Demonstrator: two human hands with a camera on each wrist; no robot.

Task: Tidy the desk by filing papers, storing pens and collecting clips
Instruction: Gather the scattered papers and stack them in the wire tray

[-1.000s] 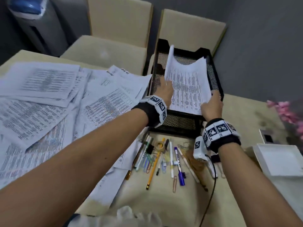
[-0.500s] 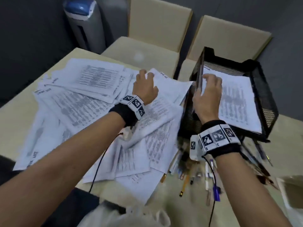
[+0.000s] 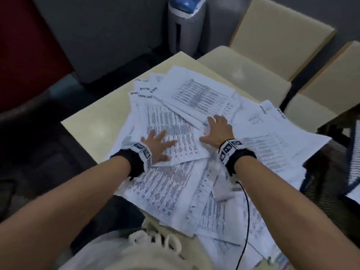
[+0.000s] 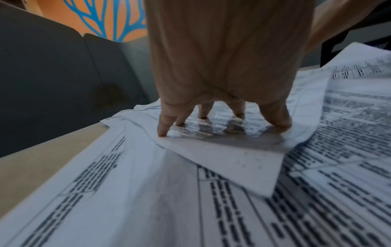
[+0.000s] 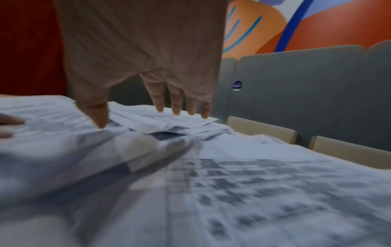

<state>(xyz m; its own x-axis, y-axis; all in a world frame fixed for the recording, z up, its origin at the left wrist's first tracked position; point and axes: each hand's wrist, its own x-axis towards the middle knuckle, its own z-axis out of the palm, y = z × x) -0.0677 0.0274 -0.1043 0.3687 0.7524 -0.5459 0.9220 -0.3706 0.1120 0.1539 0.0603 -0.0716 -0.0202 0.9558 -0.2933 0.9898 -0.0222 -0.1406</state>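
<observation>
Printed papers (image 3: 194, 172) lay scattered, overlapping, across cream desk (image 3: 93, 121). Left hand (image 3: 157, 147) at 9 o'clock of pile centre: fingers splayed straight, tips pressing top sheet (image 4: 222, 158) (nothing gripped). Right hand (image 3: 218, 131) just beside, toward 3 o'clock, fingers straight and apart, tips touching sheet edges (image 5: 169, 120). Black mesh tray (image 3: 331, 184) at 3 o'clock edge. Cream chairs (image 3: 253, 71) at 1 o'clock.

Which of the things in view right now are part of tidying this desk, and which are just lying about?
Part of the job:
- scattered white printed paper sheets
- left hand, fingers spread flat on one sheet
- right hand, open on the pile
- black mesh filing tray, at the right edge

Just lying about:
- cream padded chairs
- grey bin with blue lid
- pale yellow desk top
</observation>
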